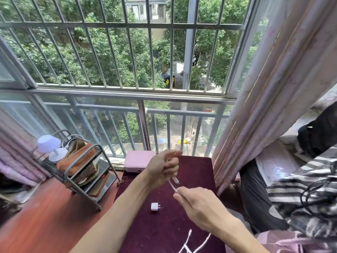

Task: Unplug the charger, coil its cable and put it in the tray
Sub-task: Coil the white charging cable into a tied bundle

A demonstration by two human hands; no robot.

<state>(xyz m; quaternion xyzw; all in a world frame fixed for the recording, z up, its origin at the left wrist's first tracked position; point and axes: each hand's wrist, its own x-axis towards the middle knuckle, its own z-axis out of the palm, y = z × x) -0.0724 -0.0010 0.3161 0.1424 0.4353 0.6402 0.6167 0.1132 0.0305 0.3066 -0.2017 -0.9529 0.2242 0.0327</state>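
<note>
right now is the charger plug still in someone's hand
No, the white charger plug lies loose on the dark red cloth, while the left hand and right hand hold only the cable.

Dark maroon cloth-covered table [191, 212] under the window. White charger plug [155, 206] lies on its side near the middle; pink box [139, 161] sits at the far left corner. White markings [189, 243] show on the cloth by the near edge.

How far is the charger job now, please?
Unplugging looks done: the charger lies loose on the dark red table. Coiling is in hand: the left hand grips the cable and the right hand feeds it. Putting both away remains.
</note>
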